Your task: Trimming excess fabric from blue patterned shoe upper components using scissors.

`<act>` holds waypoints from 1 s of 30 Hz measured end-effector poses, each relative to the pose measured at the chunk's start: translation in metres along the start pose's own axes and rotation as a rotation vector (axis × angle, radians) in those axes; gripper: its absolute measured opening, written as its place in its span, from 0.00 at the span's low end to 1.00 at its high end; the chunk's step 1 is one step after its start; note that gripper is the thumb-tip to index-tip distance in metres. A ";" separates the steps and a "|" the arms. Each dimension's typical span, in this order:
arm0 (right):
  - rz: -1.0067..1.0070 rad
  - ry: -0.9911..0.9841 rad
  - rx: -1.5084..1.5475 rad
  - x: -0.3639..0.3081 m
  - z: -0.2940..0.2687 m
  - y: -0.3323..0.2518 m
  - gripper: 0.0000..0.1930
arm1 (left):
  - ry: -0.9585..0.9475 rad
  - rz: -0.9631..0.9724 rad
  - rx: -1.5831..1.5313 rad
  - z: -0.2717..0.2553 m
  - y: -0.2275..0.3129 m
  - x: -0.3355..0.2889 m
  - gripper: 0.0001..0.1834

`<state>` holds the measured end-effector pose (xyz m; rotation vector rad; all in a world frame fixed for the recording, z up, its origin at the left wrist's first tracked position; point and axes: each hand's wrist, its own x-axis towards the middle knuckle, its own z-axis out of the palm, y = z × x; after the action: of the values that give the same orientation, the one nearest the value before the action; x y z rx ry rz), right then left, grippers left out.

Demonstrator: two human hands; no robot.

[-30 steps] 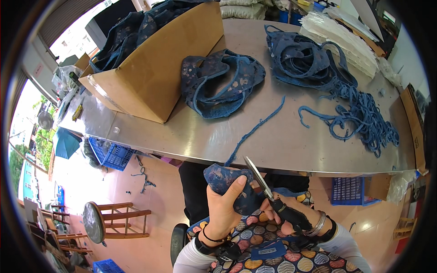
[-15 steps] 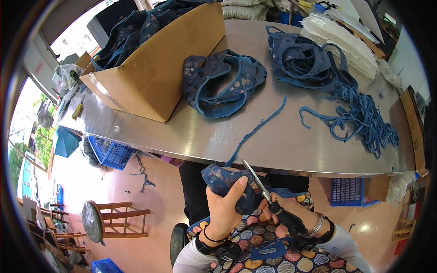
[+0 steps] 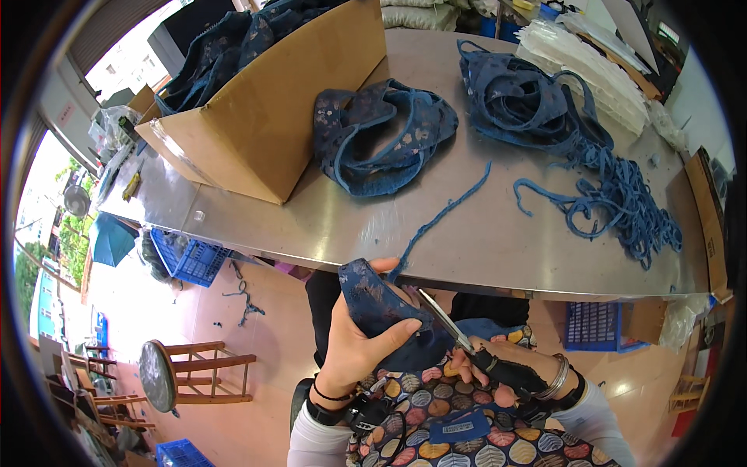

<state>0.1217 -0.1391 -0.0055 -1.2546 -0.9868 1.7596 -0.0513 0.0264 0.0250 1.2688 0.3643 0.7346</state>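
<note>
Scissors with slim metal blades and black handles [image 3: 459, 336] sit gripped in the right hand [image 3: 510, 373], blades nearly shut, tips meeting a dark blue floral-patterned fabric piece [image 3: 381, 300] held just below the table edge. Fingers of the left hand [image 3: 358, 342] are clenched around this soft, crumpled cloth, thumb pressed over its front, with a thin blue strip trailing from it up onto the smooth steel table [image 3: 327, 226]. On that table lie a heap of similar blue fabric [image 3: 381, 136], a tangle of cut blue strips [image 3: 622, 202] and a brown cardboard box [image 3: 272, 117].
</note>
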 end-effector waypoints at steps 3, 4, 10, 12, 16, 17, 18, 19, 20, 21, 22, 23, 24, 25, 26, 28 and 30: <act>0.108 -0.023 -0.007 -0.001 -0.004 -0.001 0.13 | -0.004 -0.004 0.066 -0.002 0.005 0.001 0.33; 0.088 -0.030 -0.061 -0.001 -0.004 -0.004 0.12 | -0.002 -0.010 0.060 -0.002 0.005 0.001 0.33; 0.041 -0.013 0.020 -0.002 0.005 -0.022 0.12 | 0.053 -0.069 -0.044 0.005 0.007 0.000 0.33; 0.085 -0.010 0.076 0.001 0.003 -0.023 0.14 | 0.072 -0.081 -0.079 0.009 0.006 0.001 0.32; -0.017 -0.027 -0.162 0.000 0.001 -0.016 0.20 | 0.110 -0.078 -0.097 0.014 -0.002 -0.002 0.32; 0.004 -0.038 -0.139 0.000 -0.001 -0.012 0.22 | 0.121 -0.077 -0.095 0.015 -0.003 -0.003 0.32; 0.119 -0.056 0.052 0.002 -0.005 -0.004 0.25 | 0.114 -0.071 -0.081 0.015 -0.004 -0.002 0.33; 0.137 -0.062 0.136 0.003 -0.006 -0.002 0.26 | 0.107 -0.066 -0.067 0.014 -0.004 -0.002 0.33; 0.157 -0.065 0.220 0.004 -0.007 -0.001 0.28 | 0.101 -0.061 -0.053 0.014 -0.004 -0.002 0.34; 0.081 -0.055 0.196 0.004 -0.005 -0.002 0.28 | 0.070 -0.053 -0.043 0.012 -0.003 -0.001 0.35; 0.037 -0.028 0.175 0.002 -0.004 -0.003 0.27 | 0.040 -0.046 -0.031 0.009 -0.002 0.001 0.36; -0.007 -0.001 0.153 0.001 -0.004 -0.004 0.27 | 0.009 -0.039 -0.021 0.005 -0.001 0.002 0.36; -0.018 0.043 0.133 -0.003 -0.003 -0.004 0.26 | -0.020 -0.046 0.008 0.002 0.001 0.003 0.37; 0.037 0.071 0.159 -0.006 -0.002 -0.009 0.25 | -0.047 -0.051 0.039 0.000 0.004 0.004 0.38; 0.092 0.101 0.187 -0.009 -0.001 -0.013 0.24 | -0.074 -0.057 0.069 -0.001 0.006 0.004 0.39; 0.338 0.134 0.334 -0.013 -0.001 -0.030 0.23 | -0.079 -0.071 0.077 -0.001 0.009 0.005 0.39; 0.383 0.135 0.296 -0.013 -0.002 -0.037 0.22 | -0.085 -0.080 0.089 -0.002 0.011 0.006 0.39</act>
<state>0.1318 -0.1342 0.0320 -1.4095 -0.4046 1.9887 -0.0516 0.0330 0.0356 1.3570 0.3793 0.6004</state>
